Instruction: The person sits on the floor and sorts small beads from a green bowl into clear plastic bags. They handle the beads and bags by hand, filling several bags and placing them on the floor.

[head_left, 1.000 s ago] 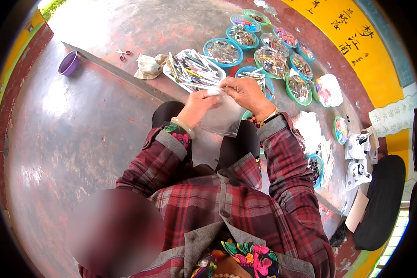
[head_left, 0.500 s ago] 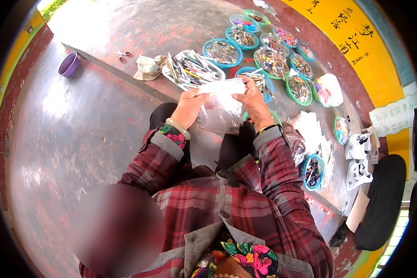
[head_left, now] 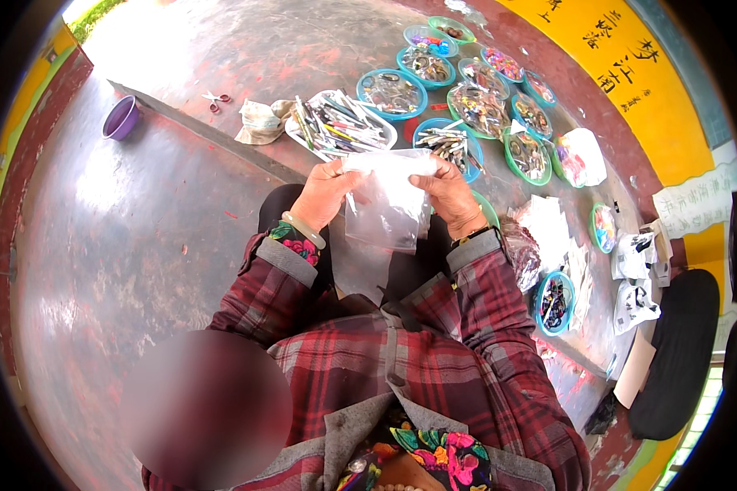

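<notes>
Got both hands up over my lap, left hand (head_left: 326,195) and right hand (head_left: 450,195) each pinching a top corner of this clear floppy plastic bag (head_left: 385,204), grip pressed tight.

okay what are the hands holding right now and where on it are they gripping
Both hands hold one clear plastic bag by its top edge: left hand at the left corner, right hand at the right.

You wear a red plaid shirt (head_left: 434,368) with grey cuffs, floral trim, and a pale bangle (head_left: 303,230) on your left wrist.
</notes>
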`<state>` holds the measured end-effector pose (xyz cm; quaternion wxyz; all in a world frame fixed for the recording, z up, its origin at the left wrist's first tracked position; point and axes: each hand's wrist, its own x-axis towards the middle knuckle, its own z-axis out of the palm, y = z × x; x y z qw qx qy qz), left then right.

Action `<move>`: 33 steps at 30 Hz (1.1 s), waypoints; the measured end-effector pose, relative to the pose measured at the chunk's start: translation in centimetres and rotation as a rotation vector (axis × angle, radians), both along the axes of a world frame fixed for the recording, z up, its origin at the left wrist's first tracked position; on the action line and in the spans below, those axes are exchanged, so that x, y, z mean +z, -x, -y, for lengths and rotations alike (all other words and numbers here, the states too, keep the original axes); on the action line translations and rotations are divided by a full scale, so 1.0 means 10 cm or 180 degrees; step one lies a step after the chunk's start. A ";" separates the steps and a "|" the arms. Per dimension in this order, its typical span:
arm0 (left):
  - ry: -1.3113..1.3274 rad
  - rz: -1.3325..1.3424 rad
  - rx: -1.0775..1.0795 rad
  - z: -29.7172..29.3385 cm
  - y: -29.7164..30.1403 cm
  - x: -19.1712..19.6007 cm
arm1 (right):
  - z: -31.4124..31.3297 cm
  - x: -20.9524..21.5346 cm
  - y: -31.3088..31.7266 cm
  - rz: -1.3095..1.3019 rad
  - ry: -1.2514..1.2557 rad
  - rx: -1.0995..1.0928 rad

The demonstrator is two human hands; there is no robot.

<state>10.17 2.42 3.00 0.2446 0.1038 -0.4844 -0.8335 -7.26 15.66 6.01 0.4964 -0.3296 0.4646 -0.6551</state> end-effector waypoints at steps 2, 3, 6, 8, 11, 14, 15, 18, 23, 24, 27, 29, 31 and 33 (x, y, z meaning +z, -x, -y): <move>-0.0079 0.0070 0.0132 -0.01 0.03 0.00 | 0.04 -0.04 -0.02 -0.0223 0.0114 -0.0420; -0.0095 0.0082 0.0173 -0.01 0.04 -0.02 | 0.05 -0.06 -0.03 -0.0305 0.0094 -0.0589; -0.0295 0.0130 0.0355 -0.01 0.07 -0.02 | 0.10 -0.10 -0.11 -0.0567 0.0122 -0.1025; -0.0408 0.0120 0.0490 -0.01 0.09 -0.03 | 0.11 -0.04 -0.18 -0.0475 0.0067 -0.0979; -0.0435 0.0108 0.0675 0.00 0.10 -0.09 | 0.07 -0.08 -0.19 -0.0682 -0.0316 -0.0774; -0.0444 0.0193 0.0837 0.01 0.11 -0.11 | 0.03 -0.23 -0.09 -0.0625 -0.0658 -0.0428; -0.0465 0.0197 0.0881 0.01 0.12 -0.11 | 0.03 -0.26 -0.07 -0.0532 -0.0735 -0.0302; -0.0346 0.0196 0.1100 0.03 0.16 -0.15 | 0.07 -0.38 -0.08 -0.1211 -0.0531 -0.0562; -0.0164 0.0199 0.1028 0.11 0.09 -0.15 | 0.11 -0.45 -0.04 -0.1429 0.0002 -0.0731; -0.0247 0.0122 0.0922 0.14 0.07 -0.14 | 0.10 -0.37 -0.06 -0.1218 0.0028 -0.0777; -0.0280 0.0324 0.0471 0.11 0.02 -0.04 | 0.13 -0.34 -0.06 -0.0731 0.0175 -0.0886; -0.0238 0.0515 0.0093 0.03 0.03 0.08 | 0.13 -0.33 -0.07 -0.0515 0.0238 -0.0940; -0.0334 0.0315 -0.0222 0.01 0.05 0.09 | 0.14 -0.34 -0.08 -0.0760 0.0273 -0.1050; -0.0498 0.0205 -0.0364 0.02 0.06 0.06 | 0.14 -0.37 -0.06 -0.1353 0.0208 -0.1226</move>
